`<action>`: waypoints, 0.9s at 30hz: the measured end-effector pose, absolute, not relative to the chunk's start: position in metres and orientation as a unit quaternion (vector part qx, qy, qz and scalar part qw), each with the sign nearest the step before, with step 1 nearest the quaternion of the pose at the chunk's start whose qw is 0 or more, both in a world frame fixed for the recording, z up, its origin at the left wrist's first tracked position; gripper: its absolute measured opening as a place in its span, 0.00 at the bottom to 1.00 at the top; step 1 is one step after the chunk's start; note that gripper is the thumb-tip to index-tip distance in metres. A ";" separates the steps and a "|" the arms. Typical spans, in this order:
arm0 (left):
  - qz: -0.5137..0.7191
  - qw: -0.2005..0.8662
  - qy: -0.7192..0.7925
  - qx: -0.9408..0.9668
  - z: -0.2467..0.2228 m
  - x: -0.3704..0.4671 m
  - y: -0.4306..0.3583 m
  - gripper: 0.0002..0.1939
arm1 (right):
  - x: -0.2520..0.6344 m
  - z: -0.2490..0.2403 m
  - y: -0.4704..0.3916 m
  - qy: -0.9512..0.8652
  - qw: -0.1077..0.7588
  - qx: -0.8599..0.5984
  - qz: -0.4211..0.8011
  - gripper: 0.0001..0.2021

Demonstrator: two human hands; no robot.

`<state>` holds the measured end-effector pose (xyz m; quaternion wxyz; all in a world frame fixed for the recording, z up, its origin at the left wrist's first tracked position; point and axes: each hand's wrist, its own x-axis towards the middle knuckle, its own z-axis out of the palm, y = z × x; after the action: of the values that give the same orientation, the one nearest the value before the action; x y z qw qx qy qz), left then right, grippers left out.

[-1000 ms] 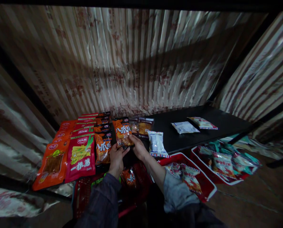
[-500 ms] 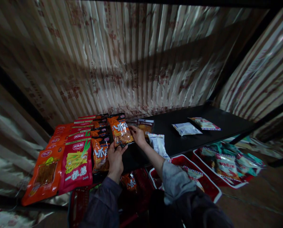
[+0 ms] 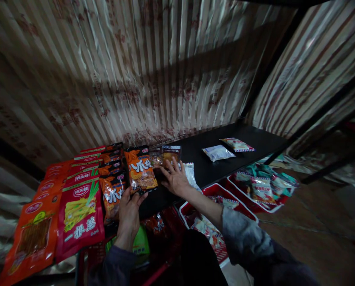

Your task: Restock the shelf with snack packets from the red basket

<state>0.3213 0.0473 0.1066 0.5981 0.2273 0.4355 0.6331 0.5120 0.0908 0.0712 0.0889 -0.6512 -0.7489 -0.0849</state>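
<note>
An orange-and-black snack bag (image 3: 141,171) lies on the black shelf, its lower edge at the fingers of my left hand (image 3: 129,214), which is closed on that edge. My right hand (image 3: 177,179) is open, fingers spread, reaching over a brown checkered-top snack bag (image 3: 171,151) beside the orange one; I cannot tell whether the fingertips touch it. Left of the held bag is a column of matching orange-and-black bags (image 3: 110,194), overlapping front to back. A white bag (image 3: 191,174) lies partly behind my right hand.
Red-pink snack bags (image 3: 82,218) and orange bags (image 3: 31,238) lie in columns at left. Farther right on the shelf (image 3: 195,145) are a white bag (image 3: 217,152) and a patterned bag (image 3: 237,145). Red baskets with white rims (image 3: 245,210) holding bags stand below; a green package (image 3: 141,242) shows underneath.
My right hand has let go of the orange bag's right side and spread toward the brown bag. My left hand stays at the orange bag's lower edge. The view has shifted right.
</note>
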 end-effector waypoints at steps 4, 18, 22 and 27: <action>0.614 0.598 0.456 0.237 0.100 0.322 0.044 0.10 | 0.582 0.054 0.093 -0.765 0.090 -0.624 -0.134 0.29; 0.628 0.578 0.476 0.214 0.091 0.366 0.089 0.12 | 0.546 0.092 0.178 -0.829 0.147 -0.539 -0.038 0.28; 0.638 0.555 0.493 0.205 0.097 0.374 0.115 0.14 | 0.512 0.083 0.199 -0.854 0.082 -0.513 -0.010 0.31; 0.620 0.558 0.530 0.152 0.082 0.370 0.129 0.12 | 0.523 0.076 0.207 -0.835 0.075 -0.545 0.023 0.30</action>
<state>0.3705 0.1286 0.0822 0.5585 0.1525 0.5296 0.6200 0.5225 0.2066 0.0757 0.0748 -0.5450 -0.8348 0.0233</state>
